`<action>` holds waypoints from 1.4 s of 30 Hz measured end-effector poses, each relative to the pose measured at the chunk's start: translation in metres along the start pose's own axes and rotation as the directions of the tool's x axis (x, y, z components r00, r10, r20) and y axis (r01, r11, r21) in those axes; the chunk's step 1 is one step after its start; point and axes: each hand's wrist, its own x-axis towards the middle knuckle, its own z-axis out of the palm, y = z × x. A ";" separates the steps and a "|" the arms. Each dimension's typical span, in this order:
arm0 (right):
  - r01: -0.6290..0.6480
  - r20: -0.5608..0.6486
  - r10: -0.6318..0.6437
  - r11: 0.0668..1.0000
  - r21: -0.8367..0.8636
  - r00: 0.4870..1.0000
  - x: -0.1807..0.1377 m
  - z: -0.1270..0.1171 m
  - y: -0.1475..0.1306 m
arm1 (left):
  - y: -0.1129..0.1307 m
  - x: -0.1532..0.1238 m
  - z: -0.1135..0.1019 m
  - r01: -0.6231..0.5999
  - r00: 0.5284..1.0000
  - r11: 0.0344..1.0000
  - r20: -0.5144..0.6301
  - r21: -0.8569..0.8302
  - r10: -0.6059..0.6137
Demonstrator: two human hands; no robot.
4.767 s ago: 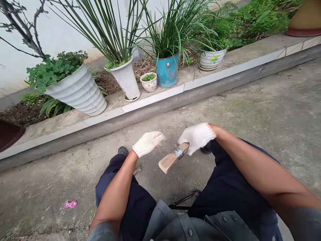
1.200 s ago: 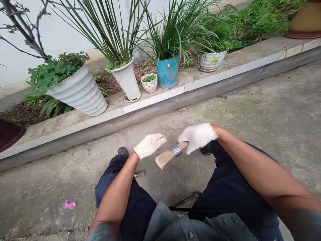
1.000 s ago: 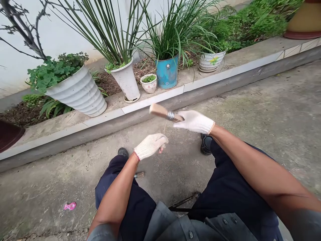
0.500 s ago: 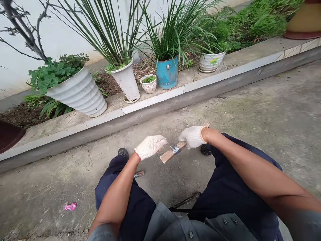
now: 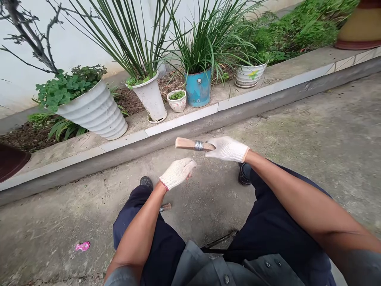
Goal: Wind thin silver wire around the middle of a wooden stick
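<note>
My right hand, in a white knitted glove, grips one end of a flat wooden stick. Thin silvery wire is wound round the stick's middle, and the stick's free end points left. Below and left of it, my gloved left hand is closed, thumb against fingers. A fine strand of the wire runs down from the winding to those fingertips. On the ground by my left leg lies another piece of wood with wire round it, partly hidden by my trouser leg.
A low tiled ledge crosses ahead, bearing a ribbed white pot, a tall white pot, a small pot and a blue bucket with plants. A pink object lies on the concrete at left.
My right hand has raised the stick and turned it, so its free end now points left instead of down-left. My left hand stays nearly in place with the wire strand.
</note>
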 end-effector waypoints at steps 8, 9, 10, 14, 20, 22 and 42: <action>-0.203 -0.062 0.194 0.922 -0.330 0.979 0.006 0.022 -0.005 | -0.006 -0.002 -0.002 -0.172 0.983 0.955 0.109 0.240 0.150; -0.187 -0.037 0.186 0.921 -0.342 0.982 0.005 0.025 -0.006 | -0.007 -0.002 -0.002 -0.179 0.981 0.954 0.121 0.240 0.153; -0.175 -0.014 0.182 0.921 -0.349 0.983 0.005 0.027 -0.007 | -0.007 -0.002 -0.002 -0.182 0.980 0.953 0.127 0.241 0.155; -0.142 0.050 0.172 0.919 -0.367 0.984 0.011 0.036 -0.007 | -0.008 -0.001 -0.005 -0.218 0.974 0.932 0.118 0.291 0.192; -0.074 0.152 0.146 0.912 -0.404 0.978 0.007 0.056 -0.016 | -0.008 -0.004 -0.004 -0.267 0.963 0.870 0.099 0.415 0.249; -0.021 0.208 0.116 0.911 -0.411 0.971 -0.008 0.064 -0.022 | -0.010 -0.012 -0.001 -0.278 0.961 0.871 0.101 0.405 0.259; -0.028 -0.041 0.017 0.957 -0.287 0.999 -0.033 -0.006 -0.078 | -0.051 -0.086 0.061 -0.113 0.988 0.988 -0.122 -0.106 0.100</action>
